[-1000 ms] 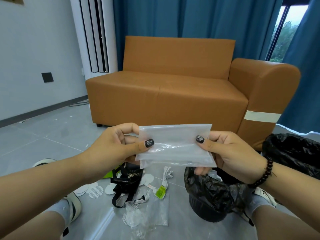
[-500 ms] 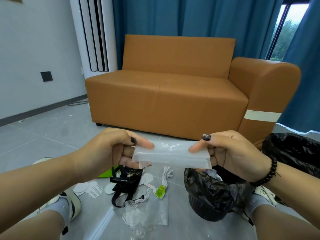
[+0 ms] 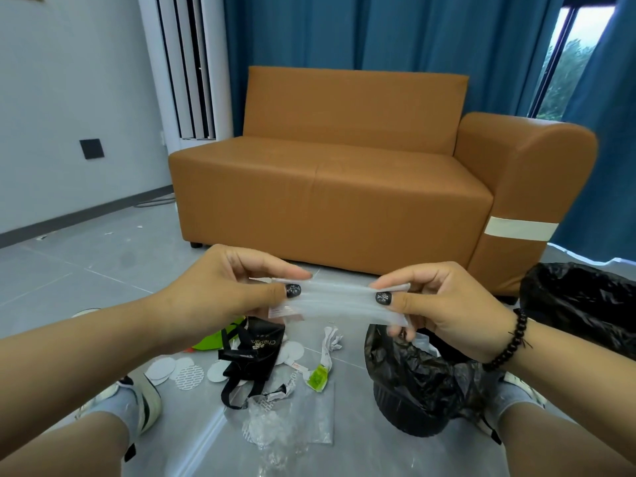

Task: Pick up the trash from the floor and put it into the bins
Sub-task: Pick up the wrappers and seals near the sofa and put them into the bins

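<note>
Crumpled clear wrappers (image 3: 289,418) lie on the floor nearest, below the grip, with a black paper bag (image 3: 253,352) just beyond. The left hand (image 3: 220,290) and right hand (image 3: 437,304) each pinch one end of a folded clear plastic bag (image 3: 339,302) — stretched between them, above and left of the black-lined bin (image 3: 416,383). Beyond the grip stands an orange sofa (image 3: 344,194).

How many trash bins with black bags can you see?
2. One bin stands on the floor just below the right hand. The other bin is at the right edge, beside the sofa, partly cut off.
</note>
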